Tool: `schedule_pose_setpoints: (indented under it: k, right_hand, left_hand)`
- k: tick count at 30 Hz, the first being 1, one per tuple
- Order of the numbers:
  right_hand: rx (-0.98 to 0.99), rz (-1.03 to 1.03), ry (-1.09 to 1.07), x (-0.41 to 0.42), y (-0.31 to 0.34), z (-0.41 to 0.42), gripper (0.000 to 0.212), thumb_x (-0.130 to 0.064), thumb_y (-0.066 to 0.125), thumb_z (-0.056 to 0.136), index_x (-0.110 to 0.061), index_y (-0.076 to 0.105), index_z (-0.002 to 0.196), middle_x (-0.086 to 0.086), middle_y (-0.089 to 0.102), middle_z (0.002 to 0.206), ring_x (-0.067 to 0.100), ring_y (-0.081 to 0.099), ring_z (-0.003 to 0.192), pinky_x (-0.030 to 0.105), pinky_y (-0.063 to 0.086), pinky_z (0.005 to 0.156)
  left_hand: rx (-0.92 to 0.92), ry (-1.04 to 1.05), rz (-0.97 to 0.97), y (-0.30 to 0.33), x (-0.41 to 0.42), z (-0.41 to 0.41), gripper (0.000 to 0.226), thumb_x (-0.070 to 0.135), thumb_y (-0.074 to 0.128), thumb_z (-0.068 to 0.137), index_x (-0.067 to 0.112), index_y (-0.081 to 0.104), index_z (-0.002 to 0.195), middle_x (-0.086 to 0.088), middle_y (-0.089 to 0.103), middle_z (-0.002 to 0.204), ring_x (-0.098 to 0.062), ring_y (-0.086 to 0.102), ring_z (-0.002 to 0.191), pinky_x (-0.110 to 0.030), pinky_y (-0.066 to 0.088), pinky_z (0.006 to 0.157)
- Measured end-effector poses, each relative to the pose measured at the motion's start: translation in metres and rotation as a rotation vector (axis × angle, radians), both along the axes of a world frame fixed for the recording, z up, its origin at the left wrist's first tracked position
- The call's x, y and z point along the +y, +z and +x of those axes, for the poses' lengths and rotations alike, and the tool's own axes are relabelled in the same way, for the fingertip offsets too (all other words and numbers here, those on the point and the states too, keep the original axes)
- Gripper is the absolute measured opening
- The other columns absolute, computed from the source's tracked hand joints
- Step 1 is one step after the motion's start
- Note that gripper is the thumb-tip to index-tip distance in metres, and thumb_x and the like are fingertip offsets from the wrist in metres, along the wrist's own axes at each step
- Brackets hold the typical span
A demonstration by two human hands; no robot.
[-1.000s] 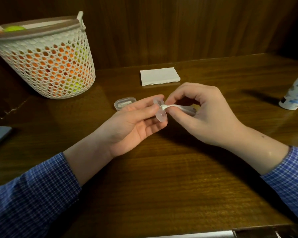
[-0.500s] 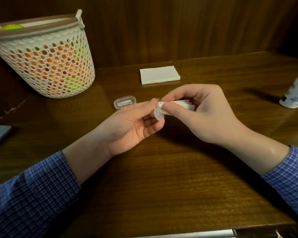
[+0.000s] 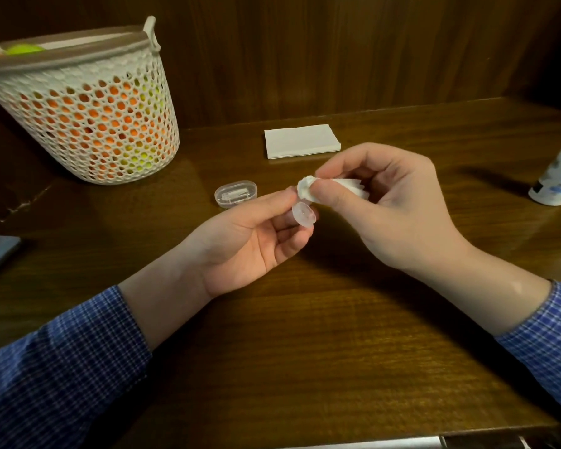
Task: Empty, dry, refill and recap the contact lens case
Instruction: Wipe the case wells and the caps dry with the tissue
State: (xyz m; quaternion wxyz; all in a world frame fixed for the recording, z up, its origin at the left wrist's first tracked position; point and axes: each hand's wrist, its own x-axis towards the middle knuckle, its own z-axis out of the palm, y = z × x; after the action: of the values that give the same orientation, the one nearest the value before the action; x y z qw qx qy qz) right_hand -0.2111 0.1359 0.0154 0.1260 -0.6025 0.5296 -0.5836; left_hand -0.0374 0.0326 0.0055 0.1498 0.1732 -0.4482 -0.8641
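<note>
Wooden table (image 3: 305, 351) w/ dark wood-panel wall behind it; both forearms in blue checked sleeves reach in from the near edge.

Basket (image 3: 88, 108): white, perforated, standing at far left of the table; orange and yellow-green contents show thru the holes, brown rim on top.

Right hand (image 3: 386, 209): raised above table centre, thumb and forefinger curled and pinching a wad of tissue (image 3: 308, 189), whose free end fans out behind the fingers. Tip of the wad is pressed against the upper part of the lens case.

Left hand (image 3: 250, 238): palm up, just left of the right hand, fingers curled, gripping the lens case (image 3: 303, 214) between thumb and fingertips. Case is clear plastic, held in the air above the table, not resting on it; lower round well faces the camera, upper well is covered by the tissue. Whether the wells are wet or dry: cannot tell.

Stack of tissues (image 3: 302, 140): white, flat, at far centre of the table, well apart from the hands.

Bottle (image 3: 557, 179): white w/ blue label, at right edge, partly cut off by the frame.

Small clear box (image 3: 235, 193): oval, lying on the table just beyond the left fingertips, near but not touching them.
</note>
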Motion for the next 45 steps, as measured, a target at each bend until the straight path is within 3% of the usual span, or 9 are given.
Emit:
schedule_pose_setpoints:
  k: [10,18,25,31,35,38,40,43,45]
  right_hand:
    - [0.088,0.063,0.016,0.001,-0.001,0.000,0.014,-0.014,0.080,0.089,-0.019,0.077,0.102,-0.010,0.077,0.098,0.010,0.072,0.094,0.021,0.059,0.079]
    - [0.051,0.166,0.097,0.000,0.002,-0.005,0.010,-0.016,0.078,0.091,-0.021,0.080,0.100,-0.011,0.077,0.090,0.009,0.071,0.085,0.023,0.057,0.072]
    - [-0.220,0.357,0.243,-0.002,0.003,-0.010,0.017,-0.007,0.078,0.087,-0.024,0.082,0.088,0.001,0.079,0.090,0.013,0.072,0.086,0.023,0.057,0.073]
    - [-0.427,0.501,0.265,-0.003,0.003,-0.009,0.016,-0.004,0.077,0.085,-0.018,0.084,0.083,0.006,0.079,0.094,0.014,0.071,0.088,0.025,0.056,0.074]
    - [-0.621,0.641,0.299,-0.005,0.006,-0.007,0.004,-0.014,0.082,0.072,-0.017,0.083,0.075,0.003,0.079,0.090,0.010,0.074,0.077,0.023,0.057,0.063]
    - [-0.820,0.703,0.281,-0.005,0.007,-0.002,0.016,-0.011,0.082,0.062,-0.014,0.084,0.078,0.001,0.075,0.098,0.008,0.075,0.073,0.022,0.060,0.058]
    - [-1.008,0.714,0.268,-0.006,0.007,0.000,0.046,-0.004,0.081,0.061,-0.009,0.076,0.106,0.002,0.075,0.094,0.011,0.077,0.071,0.024,0.060,0.053]
    - [-1.133,0.701,0.267,-0.006,0.009,0.001,0.073,0.000,0.079,0.063,-0.009,0.056,0.133,0.008,0.075,0.087,0.015,0.076,0.066,0.024,0.058,0.048]
    - [-1.060,0.695,0.217,-0.006,0.009,0.000,0.062,-0.002,0.080,0.064,-0.007,0.064,0.124,0.009,0.075,0.088,0.014,0.075,0.066,0.025,0.059,0.049]
  left_hand:
    - [0.010,0.047,0.114,0.000,-0.001,0.000,0.023,0.019,0.070,0.087,0.009,0.080,0.105,-0.009,0.069,0.093,-0.013,0.068,0.079,-0.020,0.061,0.066]
    - [0.006,0.063,0.038,-0.002,-0.003,0.002,0.026,0.015,0.068,0.090,0.007,0.076,0.113,-0.010,0.071,0.099,-0.013,0.071,0.085,-0.020,0.062,0.071]
    - [-0.028,0.133,-0.131,-0.003,-0.002,0.001,0.024,0.017,0.061,0.098,0.009,0.077,0.114,-0.004,0.074,0.102,-0.011,0.072,0.091,-0.020,0.059,0.074]
    - [-0.042,0.342,-0.204,0.004,0.008,-0.001,0.033,0.021,0.072,0.078,0.009,0.078,0.108,-0.011,0.078,0.108,-0.017,0.076,0.094,-0.023,0.060,0.071]
    - [-0.056,0.539,-0.569,0.005,0.016,0.000,0.038,0.021,0.075,0.077,0.012,0.073,0.114,-0.008,0.079,0.104,-0.020,0.077,0.099,-0.029,0.063,0.077]
    - [-0.045,0.722,-1.257,0.002,0.021,0.003,0.030,0.005,0.075,0.089,0.010,0.070,0.119,-0.004,0.077,0.105,-0.015,0.076,0.096,-0.022,0.062,0.079]
    - [-0.020,0.787,-1.582,0.000,0.024,0.004,0.031,0.004,0.074,0.091,0.008,0.068,0.121,-0.004,0.073,0.111,-0.011,0.074,0.099,-0.016,0.059,0.080]
    - [-0.002,0.831,-1.747,-0.001,0.024,0.004,0.030,0.004,0.078,0.089,0.000,0.071,0.118,-0.007,0.072,0.114,-0.008,0.072,0.100,-0.012,0.057,0.080]
    - [0.007,0.814,-1.772,-0.003,0.025,0.003,0.032,0.003,0.080,0.088,-0.002,0.071,0.118,-0.009,0.072,0.116,-0.006,0.071,0.101,-0.011,0.057,0.080]
